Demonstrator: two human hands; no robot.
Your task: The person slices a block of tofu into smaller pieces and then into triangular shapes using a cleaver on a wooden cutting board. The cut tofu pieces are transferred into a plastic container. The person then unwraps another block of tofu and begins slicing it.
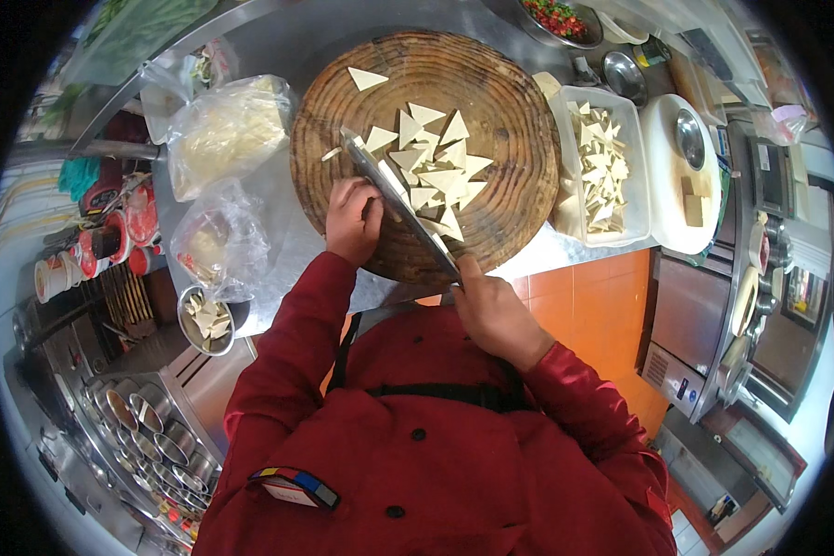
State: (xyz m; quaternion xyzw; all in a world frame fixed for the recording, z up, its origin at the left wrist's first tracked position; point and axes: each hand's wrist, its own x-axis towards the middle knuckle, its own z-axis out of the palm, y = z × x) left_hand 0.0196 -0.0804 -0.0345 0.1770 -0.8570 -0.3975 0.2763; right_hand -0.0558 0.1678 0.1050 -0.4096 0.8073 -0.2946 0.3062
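A round wooden chopping block [521,139] carries a loose heap of pale triangular slices [441,181], which look like tofu. My right hand [497,309] grips the handle of a cleaver [406,208], whose blade slants up and left across the block, along the left side of the heap. White pieces lie along the blade's upper edge. My left hand [353,219] is beside the blade's near side, fingers bent; whether it touches the blade or holds a piece, I cannot tell. One triangular slice [367,78] lies apart near the block's far edge.
Right of the block stands a plastic tub [639,174] of similar slices, beside a white board [667,201]. Clear plastic bags [229,132] lie to the left. A metal bowl of slices [208,320] sits at the near left corner. A bowl of chopped red and green pieces [559,19] stands at the back.
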